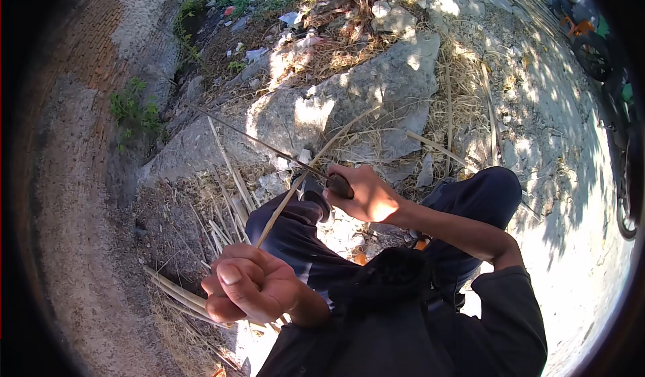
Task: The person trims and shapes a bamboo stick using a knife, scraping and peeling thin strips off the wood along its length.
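My right hand is closed round the dark handle of a long thin blade, which points up and to the left. A pale split strip runs diagonally from my left hand up past the blade, crossing it just left of the handle. The fingers of my left hand are curled round the strip's lower end, near the camera. More pale strips lie on the ground left of my knees, and a thicker bundle lies beside my left hand.
A concrete slab lies ahead, with dry shavings to its right and litter behind. A brick wall stands at the left beside a green plant. Wheels and an orange object show at the far right.
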A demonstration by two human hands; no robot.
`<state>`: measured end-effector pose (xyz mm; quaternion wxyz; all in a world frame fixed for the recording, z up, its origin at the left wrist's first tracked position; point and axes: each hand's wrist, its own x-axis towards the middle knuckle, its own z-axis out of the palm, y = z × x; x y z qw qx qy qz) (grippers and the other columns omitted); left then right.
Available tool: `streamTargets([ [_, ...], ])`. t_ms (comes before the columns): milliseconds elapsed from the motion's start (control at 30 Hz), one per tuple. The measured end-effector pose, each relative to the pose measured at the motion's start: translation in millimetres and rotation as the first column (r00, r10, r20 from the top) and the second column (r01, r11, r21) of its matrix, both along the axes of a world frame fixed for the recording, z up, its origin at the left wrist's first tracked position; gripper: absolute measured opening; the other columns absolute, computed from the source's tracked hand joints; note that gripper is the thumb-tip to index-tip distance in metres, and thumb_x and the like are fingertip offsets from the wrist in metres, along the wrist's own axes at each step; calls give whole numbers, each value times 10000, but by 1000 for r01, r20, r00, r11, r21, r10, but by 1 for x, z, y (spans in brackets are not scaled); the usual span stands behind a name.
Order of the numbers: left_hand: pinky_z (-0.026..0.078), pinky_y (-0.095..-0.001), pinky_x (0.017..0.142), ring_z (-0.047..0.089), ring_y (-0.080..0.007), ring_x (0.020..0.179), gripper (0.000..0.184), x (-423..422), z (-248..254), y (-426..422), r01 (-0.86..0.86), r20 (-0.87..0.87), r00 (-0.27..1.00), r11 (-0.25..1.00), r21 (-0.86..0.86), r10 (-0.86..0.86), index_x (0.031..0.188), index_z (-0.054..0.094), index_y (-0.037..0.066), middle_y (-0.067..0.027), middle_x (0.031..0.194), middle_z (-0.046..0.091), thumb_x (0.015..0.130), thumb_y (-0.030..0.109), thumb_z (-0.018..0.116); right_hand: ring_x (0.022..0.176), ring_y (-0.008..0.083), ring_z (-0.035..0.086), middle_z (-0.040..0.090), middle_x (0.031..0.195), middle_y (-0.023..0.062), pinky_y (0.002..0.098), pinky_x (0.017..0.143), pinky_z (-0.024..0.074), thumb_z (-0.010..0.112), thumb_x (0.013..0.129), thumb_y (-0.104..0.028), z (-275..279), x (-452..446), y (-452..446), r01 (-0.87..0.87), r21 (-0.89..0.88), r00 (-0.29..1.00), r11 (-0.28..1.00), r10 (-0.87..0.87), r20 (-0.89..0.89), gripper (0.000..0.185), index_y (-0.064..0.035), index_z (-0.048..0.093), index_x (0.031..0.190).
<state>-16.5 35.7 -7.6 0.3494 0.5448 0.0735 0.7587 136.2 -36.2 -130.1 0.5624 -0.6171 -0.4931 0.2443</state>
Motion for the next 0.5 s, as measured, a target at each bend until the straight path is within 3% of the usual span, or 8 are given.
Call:
streamTargets([
  [167,282,-217,379,230,-62,413,290,-12,-2,17,257,-43,966,954,157,-253,774,381,114,25,548,280,951,-66,524,552,344,587,620,676,182,416,552,464,728,880,-152,12,6,-6,-49,-33,998,998,51,47,241,-8,584,1008],
  [300,282,-216,373,243,-63,417,286,-10,-4,14,151,-6,988,982,115,-152,775,381,109,18,565,299,944,-71,527,545,318,539,586,644,168,412,564,461,724,869,-131,-19,15,2,-6,-52,999,999,9,46,232,7,585,991],
  [433,291,-215,371,253,-62,418,278,-17,-6,16,110,-25,994,988,108,-108,775,384,106,8,581,314,931,-84,515,514,190,401,511,596,142,382,521,377,724,871,-89,-47,22,6,51,-34,998,998,-50,35,201,29,584,953],
  [467,292,-216,370,253,-62,417,273,-18,-7,17,133,-32,991,985,111,-131,777,389,105,6,587,317,926,-88,511,514,190,401,511,596,142,382,521,377,724,871,-89,-48,22,5,49,-36,998,998,-48,37,201,29,584,953],
  [500,292,-216,370,253,-62,417,273,-19,-7,18,130,-31,991,986,108,-128,777,389,105,6,587,317,926,-88,511,552,267,500,558,634,173,409,552,419,725,852,-105,-42,23,4,55,-63,998,997,-52,40,225,37,586,956],
])
